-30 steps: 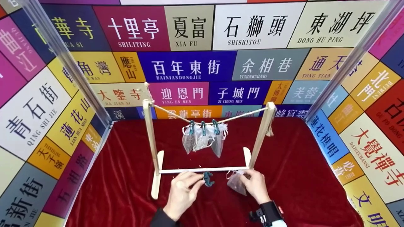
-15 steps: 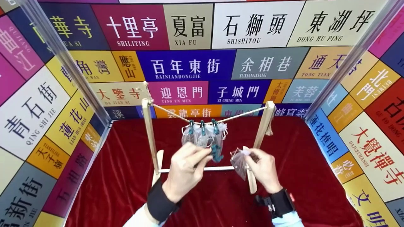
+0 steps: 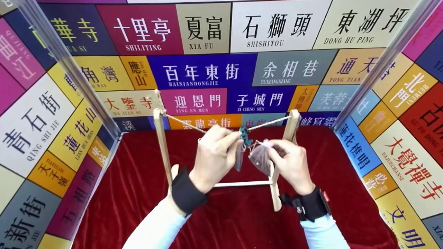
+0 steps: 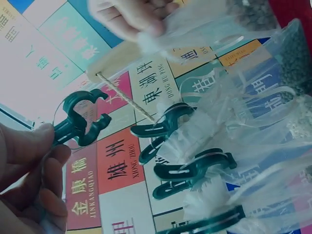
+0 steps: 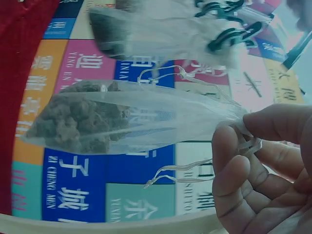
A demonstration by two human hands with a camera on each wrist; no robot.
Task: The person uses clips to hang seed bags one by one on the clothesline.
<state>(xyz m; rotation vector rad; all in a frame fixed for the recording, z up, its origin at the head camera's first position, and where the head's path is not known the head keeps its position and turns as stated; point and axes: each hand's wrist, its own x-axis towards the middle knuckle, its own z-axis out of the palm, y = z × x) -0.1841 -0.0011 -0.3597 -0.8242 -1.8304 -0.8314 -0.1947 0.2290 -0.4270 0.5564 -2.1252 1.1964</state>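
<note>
My left hand (image 3: 217,154) pinches a dark green clip (image 4: 80,119) by its handles, and the clip's curved mouth is spread apart. In the right wrist view my right hand (image 5: 265,161) grips the gathered top of a sheer white drawstring pouch (image 5: 161,114) with brownish lumps at its bottom. The pouch hangs just right of the clip in the head view. Three more green clips (image 4: 195,170) hold similar filled pouches (image 4: 295,58) on a rope (image 3: 271,122); the left hand hides most of them in the head view.
The rope runs between two posts of a wooden stand (image 3: 161,145), with a crossbar (image 3: 242,183) low down. Dark red cloth (image 3: 138,207) covers the surface. Panels with printed characters (image 3: 204,71) enclose the back and sides.
Both hands have risen from near the crossbar to the rope's height. The left brought its clip up and rightward; the right lifted its pouch beside it.
</note>
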